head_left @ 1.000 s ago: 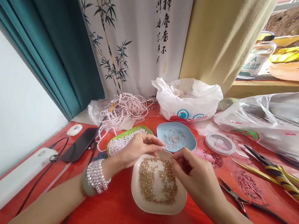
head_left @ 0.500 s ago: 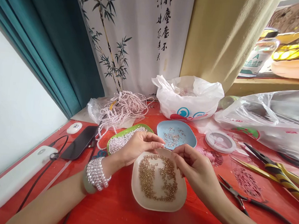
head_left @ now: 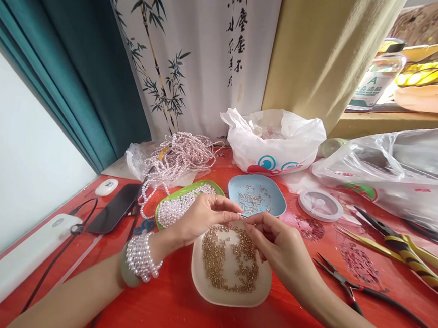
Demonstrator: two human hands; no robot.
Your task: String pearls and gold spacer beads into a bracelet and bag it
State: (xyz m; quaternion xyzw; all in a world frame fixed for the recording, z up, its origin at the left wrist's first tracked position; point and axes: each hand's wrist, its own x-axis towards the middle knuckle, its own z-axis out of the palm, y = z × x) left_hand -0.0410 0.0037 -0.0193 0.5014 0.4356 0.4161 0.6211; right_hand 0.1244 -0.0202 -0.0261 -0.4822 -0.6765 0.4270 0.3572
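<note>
My left hand [head_left: 203, 217] and my right hand [head_left: 278, 247] meet fingertip to fingertip just above the far rim of a cream dish [head_left: 209, 293] filled with small gold beads [head_left: 222, 260]. Both hands are pinched. A thin metal pin shows between the fingertips, held by the left hand; what the right fingers pinch is too small to name. A pearl bracelet [head_left: 141, 257] wraps my left wrist. Behind the hands sit a blue dish [head_left: 272, 201] of metal pins and a green dish [head_left: 170, 199] of pearl strands.
Pliers [head_left: 349, 288] and yellow-handled cutters [head_left: 402, 246] lie on the red table at the right. A cord spool [head_left: 320, 205], plastic bags [head_left: 273, 143], a pile of pearl strands [head_left: 179, 156], a phone [head_left: 114, 214] and a white power bank [head_left: 17, 262] are around.
My right hand has moved left toward the left hand, so the fingertips now meet over the dish rim. The left hand has barely moved.
</note>
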